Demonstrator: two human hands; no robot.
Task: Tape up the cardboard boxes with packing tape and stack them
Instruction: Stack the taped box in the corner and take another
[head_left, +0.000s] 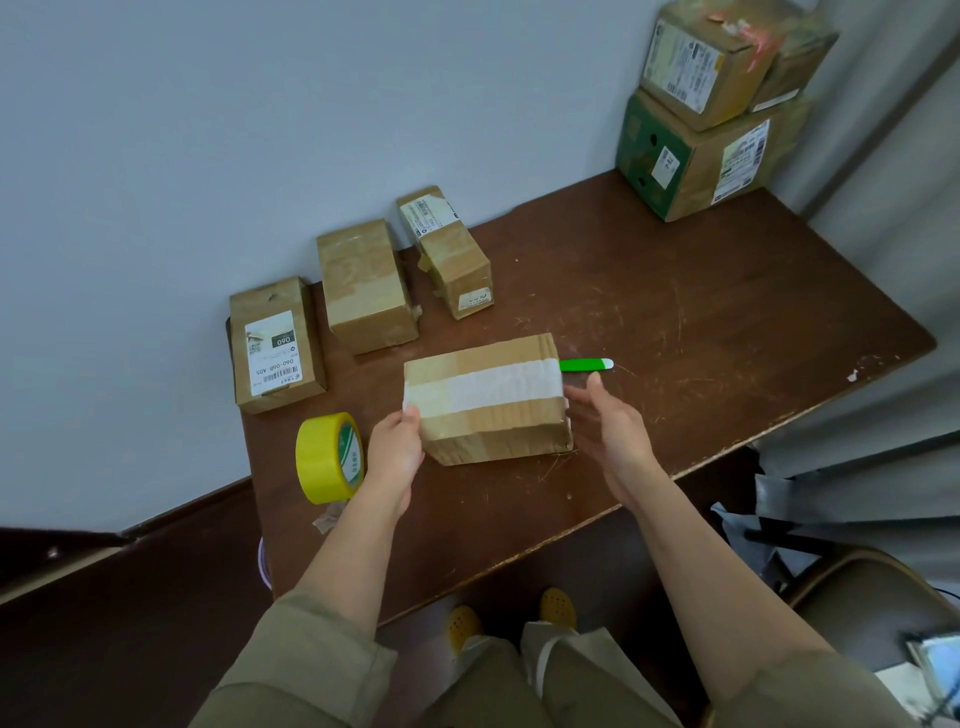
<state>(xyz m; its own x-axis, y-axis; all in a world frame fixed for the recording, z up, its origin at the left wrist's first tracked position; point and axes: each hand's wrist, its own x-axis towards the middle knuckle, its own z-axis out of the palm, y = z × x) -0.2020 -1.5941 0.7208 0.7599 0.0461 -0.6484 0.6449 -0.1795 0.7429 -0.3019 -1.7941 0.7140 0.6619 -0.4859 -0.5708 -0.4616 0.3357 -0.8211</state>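
Taped box (488, 397) between left hand (397, 449) and right hand (608, 428).

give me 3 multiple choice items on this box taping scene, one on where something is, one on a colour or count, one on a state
1. Where does the tape roll stand?
A. on top of the box stack
B. on the table's near left part, beside the left hand
C. on the floor

2. How many small boxes lie in the row along the wall?
A. one
B. three
C. six

3. What is the right hand doing?
A. open beside the taped box's end
B. gripping the green cutter
C. holding the tape roll

Key:
1 B: the yellow roll stands on the table next to the left hand.
2 B: three boxes.
3 A: fingers straight beside the taped box; the green cutter lies untouched.
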